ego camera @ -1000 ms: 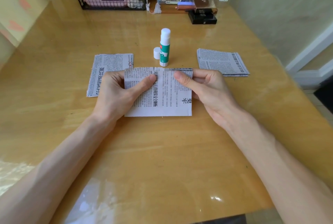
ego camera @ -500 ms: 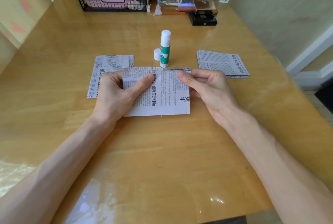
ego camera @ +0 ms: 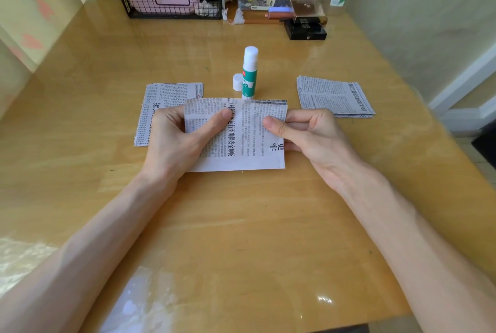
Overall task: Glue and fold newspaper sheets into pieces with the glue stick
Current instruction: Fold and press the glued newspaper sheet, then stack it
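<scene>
Resting near the middle of the surface (ego camera: 241, 225), the folded newspaper piece (ego camera: 241, 145) lies just in front of the glue stick (ego camera: 249, 75), with both hands at its far edge. Newsprint like this is, I judge, light, limp and easy to tear or crease askew. It is best pinched close to the side edges and pressed flat along the fold, not pulled.

The left hand (ego camera: 171, 142) pinches the left side, thumb on top and the other fingers tucked behind the sheet. The right hand (ego camera: 316, 131) pinches the right side, its fingers (ego camera: 300, 116) curled round the edge.

Counted:
- 1 piece in hand
- 2 piles of newspaper pieces, the left pile (ego camera: 166, 96) and the right pile (ego camera: 332, 95)
- 1 upright glue stick
- 1 cap (ego camera: 237, 82) standing just beside it

The number of sheets in each pile cannot be told.
</scene>
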### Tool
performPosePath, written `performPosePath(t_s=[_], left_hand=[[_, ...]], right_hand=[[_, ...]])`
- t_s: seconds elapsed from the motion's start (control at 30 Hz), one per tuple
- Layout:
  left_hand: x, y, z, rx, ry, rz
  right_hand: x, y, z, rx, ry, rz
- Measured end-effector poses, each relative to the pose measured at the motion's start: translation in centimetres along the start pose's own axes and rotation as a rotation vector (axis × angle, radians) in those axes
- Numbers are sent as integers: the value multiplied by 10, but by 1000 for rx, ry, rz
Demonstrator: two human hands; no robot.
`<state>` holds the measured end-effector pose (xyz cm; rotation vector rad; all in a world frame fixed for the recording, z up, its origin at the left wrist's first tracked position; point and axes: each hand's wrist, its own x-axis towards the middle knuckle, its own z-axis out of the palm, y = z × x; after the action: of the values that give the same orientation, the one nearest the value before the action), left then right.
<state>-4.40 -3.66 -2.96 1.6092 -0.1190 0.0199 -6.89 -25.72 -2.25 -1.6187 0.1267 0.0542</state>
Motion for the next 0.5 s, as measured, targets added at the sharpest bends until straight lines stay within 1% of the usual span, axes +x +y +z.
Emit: performPosePath(t_s=[0.1,0.27,0.5], left_hand=[[-1,1,2,-76,-56,-73],[-4,1,5,-79,-56,-75],[-5,2,6,-39,-61,-100]], right_hand=[[0,0,-1,20,3,1],[-2,-1,3,44,-42,3],[2,3,3,-1,34,-2]])
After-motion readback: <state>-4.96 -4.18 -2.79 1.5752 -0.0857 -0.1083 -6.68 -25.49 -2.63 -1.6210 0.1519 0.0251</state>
